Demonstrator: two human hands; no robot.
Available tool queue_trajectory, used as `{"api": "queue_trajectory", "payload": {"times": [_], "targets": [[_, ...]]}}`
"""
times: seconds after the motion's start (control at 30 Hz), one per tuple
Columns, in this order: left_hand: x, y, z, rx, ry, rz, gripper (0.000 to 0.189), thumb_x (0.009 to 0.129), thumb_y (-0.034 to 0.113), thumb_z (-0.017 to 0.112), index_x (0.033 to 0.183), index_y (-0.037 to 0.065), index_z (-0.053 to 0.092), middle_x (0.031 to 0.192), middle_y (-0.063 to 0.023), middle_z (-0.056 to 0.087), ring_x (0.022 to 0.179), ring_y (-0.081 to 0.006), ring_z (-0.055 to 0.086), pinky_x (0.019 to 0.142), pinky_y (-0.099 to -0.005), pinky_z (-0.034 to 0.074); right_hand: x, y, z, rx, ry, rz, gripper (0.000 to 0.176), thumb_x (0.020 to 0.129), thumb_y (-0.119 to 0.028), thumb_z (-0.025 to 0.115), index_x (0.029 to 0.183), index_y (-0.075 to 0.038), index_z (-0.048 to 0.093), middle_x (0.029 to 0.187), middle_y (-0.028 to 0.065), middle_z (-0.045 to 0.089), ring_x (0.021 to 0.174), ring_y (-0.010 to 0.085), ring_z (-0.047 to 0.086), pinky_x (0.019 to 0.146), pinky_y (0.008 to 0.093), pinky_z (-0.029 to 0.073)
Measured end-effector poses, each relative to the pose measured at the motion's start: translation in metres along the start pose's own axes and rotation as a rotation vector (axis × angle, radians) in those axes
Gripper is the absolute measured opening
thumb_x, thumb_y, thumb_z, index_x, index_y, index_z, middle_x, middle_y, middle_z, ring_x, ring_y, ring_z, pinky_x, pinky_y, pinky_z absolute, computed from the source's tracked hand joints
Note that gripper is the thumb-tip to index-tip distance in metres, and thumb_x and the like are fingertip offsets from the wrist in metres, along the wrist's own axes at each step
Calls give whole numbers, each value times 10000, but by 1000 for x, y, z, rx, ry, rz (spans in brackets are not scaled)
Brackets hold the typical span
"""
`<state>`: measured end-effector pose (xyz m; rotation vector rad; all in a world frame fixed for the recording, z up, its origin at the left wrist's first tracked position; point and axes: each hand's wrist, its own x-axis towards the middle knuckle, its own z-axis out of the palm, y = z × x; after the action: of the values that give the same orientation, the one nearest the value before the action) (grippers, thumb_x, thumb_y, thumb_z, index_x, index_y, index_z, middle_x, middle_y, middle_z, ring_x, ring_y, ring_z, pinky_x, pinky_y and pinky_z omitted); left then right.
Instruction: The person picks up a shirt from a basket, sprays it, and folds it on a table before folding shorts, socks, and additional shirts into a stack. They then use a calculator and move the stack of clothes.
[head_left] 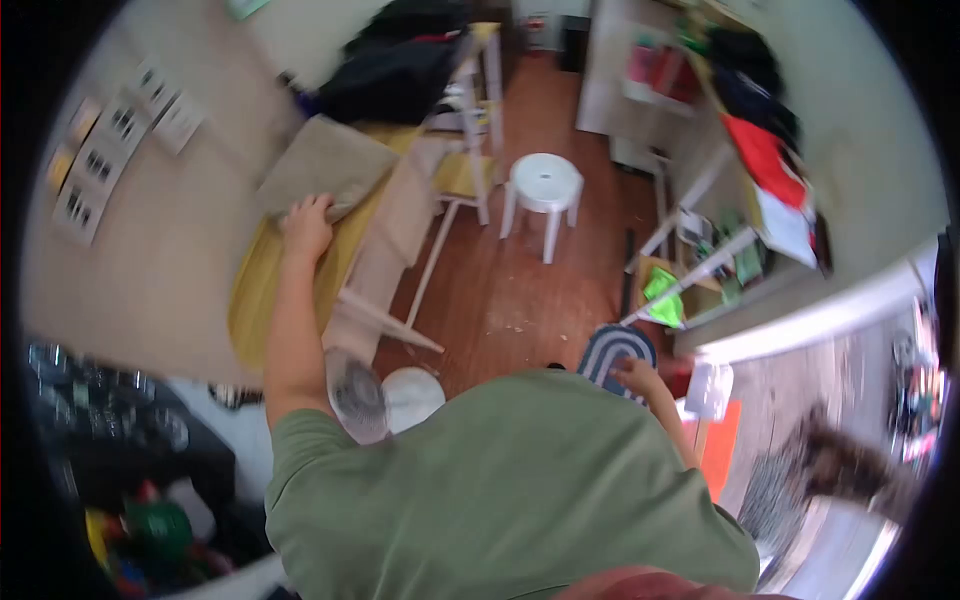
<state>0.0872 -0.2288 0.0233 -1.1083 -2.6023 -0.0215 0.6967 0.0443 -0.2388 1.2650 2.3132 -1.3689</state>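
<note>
My left hand (307, 228) is at the near edge of a beige, flat fabric piece (330, 165), its fingers closed over that edge. The piece looks like a cushion or a folded cloth, and lies on a long yellow tabletop (262, 290) along the left wall. My right hand (637, 376) hangs low at my right side with nothing visible in it, its fingers loosely apart. Behind it on the floor is a blue and white oval mat (606, 345), partly covered by the hand.
A white round stool (546, 182) stands on the brown wood floor ahead. Dark clothes (395, 75) are piled at the table's far end. Shelves on the right hold a red cloth (765, 160) and a bright green cloth (662, 295). A fan (357, 392) stands by the table.
</note>
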Motion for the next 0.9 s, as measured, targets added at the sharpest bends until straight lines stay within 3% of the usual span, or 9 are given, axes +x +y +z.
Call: {"api": "queue_trajectory", "payload": {"times": [0.2,0.27,0.4,0.53,0.63,0.67,0.77,0.83,0.9], "targets": [[-80,-99,17,-145,105,-343,364,865,129,583,1222,190,621,1290,-84,583,1167,-353,549,939,-525,448,145,-238,-72,-292,32,-715,453,871,-332,715,1183,-14,637,1063,214,687,991,349,669,854,408,524],[-79,-84,35,-542,394,-422,410,935,345,570,1324,217,593,1438,-121,492,1327,-382,433,1082,-543,343,168,-347,-57,-181,-66,-835,486,896,-380,688,1198,-6,620,1100,205,678,1006,352,658,875,402,512],[-69,-31,41,-224,-71,-530,714,927,700,371,1537,341,279,1640,-65,132,1469,-491,-25,1160,-638,76,180,-542,12,165,-66,-1089,650,865,-475,694,1258,32,589,1185,231,633,1082,332,621,931,405,487],[-48,-47,33,-275,-208,-485,713,930,694,384,1549,396,193,1654,0,41,1472,-474,-91,1146,-665,58,219,-663,61,-215,218,-900,670,801,-541,707,1224,-27,636,1240,237,589,1076,376,600,933,431,491],[-39,-55,10,-248,-329,-477,771,911,709,418,1552,319,238,1652,-24,74,1457,-494,110,1101,-664,229,232,-681,64,-289,342,-912,599,777,-510,706,1187,-75,670,1209,220,587,1049,376,598,933,427,494],[-36,-68,5,-472,-249,-486,776,919,660,459,1549,260,248,1623,-63,145,1405,-467,220,1075,-631,291,221,-686,62,-240,350,-937,435,799,-349,703,1138,-78,685,1129,202,603,1010,364,602,922,399,499],[-31,-79,-30,-1233,56,-708,780,927,499,575,1528,100,277,1504,-159,351,1235,-376,486,979,-521,452,171,-688,72,246,127,-1290,345,811,-234,711,1106,-57,678,1143,207,613,1043,355,603,906,386,500],[-22,-37,-105,-1826,438,-1117,765,913,373,639,1495,16,294,1380,-195,479,1107,-302,582,893,-435,526,101,-680,77,405,-279,-1379,300,815,-164,722,1082,-37,668,1154,206,631,1073,332,611,892,372,500],[-45,-45,-117,-1731,486,-946,805,855,182,633,1504,12,188,1326,-196,476,1113,-305,579,878,-426,533,69,-676,74,227,-464,-1941,355,845,-259,728,1118,-44,659,1167,197,646,1091,302,622,897,388,503]]}}
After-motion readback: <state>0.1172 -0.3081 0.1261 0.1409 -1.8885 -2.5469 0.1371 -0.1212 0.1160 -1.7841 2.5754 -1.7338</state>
